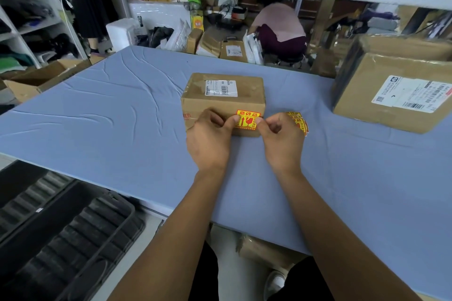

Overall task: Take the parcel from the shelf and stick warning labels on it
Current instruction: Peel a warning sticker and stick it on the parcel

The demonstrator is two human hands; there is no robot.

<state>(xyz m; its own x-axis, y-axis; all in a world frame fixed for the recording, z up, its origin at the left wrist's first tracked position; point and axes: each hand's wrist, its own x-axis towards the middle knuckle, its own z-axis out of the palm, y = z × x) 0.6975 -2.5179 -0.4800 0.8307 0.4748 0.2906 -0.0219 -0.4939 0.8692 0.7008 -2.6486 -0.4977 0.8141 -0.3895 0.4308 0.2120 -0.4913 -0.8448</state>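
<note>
Label going on parcel point(223, 100), frame centre, on counter point(110, 115).
L hand point(209, 140) & R hand point(281, 142) thumbs press warning label point(247, 120) onto near face; R also holds spare labels point(299, 121). Next: smooth flat, peel another.

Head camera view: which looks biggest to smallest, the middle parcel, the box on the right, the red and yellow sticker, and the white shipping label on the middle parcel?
1. Box on the right, cut off by the frame
2. Middle parcel
3. White shipping label
4. Red and yellow sticker, partly covered by thumbs, so 3 and 4 are close
</note>
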